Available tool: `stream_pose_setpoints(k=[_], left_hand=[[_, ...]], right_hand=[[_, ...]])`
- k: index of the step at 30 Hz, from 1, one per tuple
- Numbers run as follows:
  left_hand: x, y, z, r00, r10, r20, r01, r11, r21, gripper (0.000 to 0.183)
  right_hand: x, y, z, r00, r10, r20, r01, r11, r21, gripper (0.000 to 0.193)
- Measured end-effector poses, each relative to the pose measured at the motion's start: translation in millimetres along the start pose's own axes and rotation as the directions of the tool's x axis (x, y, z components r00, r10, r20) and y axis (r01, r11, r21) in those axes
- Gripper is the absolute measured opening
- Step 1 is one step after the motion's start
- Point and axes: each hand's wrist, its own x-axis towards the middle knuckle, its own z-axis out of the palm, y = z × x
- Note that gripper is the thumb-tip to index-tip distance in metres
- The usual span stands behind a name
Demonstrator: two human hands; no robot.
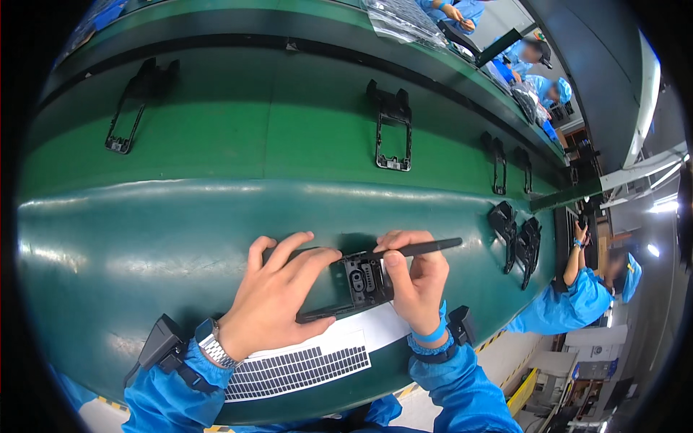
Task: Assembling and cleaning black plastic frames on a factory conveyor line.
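Note:
A black plastic housing (pixel 359 280) with an open frame lies on the green bench mat in front of me. My left hand (pixel 278 292) spans its left part, fingertips on the far edge and thumb along the near edge, steadying it. My right hand (pixel 417 278) is at its right end, thumb and fingers closed round a slim black stick-like tool (pixel 437 247). The tool's wide end points right; its other end reaches the housing's far edge, and its tip is hard to make out. Under my wrists lies a white sheet with rows of small black stickers (pixel 299 372).
Beyond the mat runs a green conveyor belt (pixel 289 137) carrying several black frames (pixel 394 133). Two black housings (pixel 516 242) lie at the bench's right. A metal post (pixel 577 191) rises there. A co-worker in blue (pixel 570 303) is at the right; others work across the belt.

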Motion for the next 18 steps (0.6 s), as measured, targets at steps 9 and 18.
stream_pose_setpoints(k=[9, 18], left_hand=[[1.6, 0.2, -3.0, 1.0, -0.027, 0.004, 0.027, 1.0, 0.004, 0.08], [4.1, 0.1, -4.3, 0.999, -0.041, 0.014, 0.04, 0.999, 0.008, 0.08]], right_hand=[[3.2, -0.2, 1.6, 1.0, -0.006, -0.014, 0.004, 0.991, -0.13, 0.014], [3.8, -2.0, 3.2, 1.0, 0.008, -0.027, -0.013, 0.984, -0.178, 0.015]])
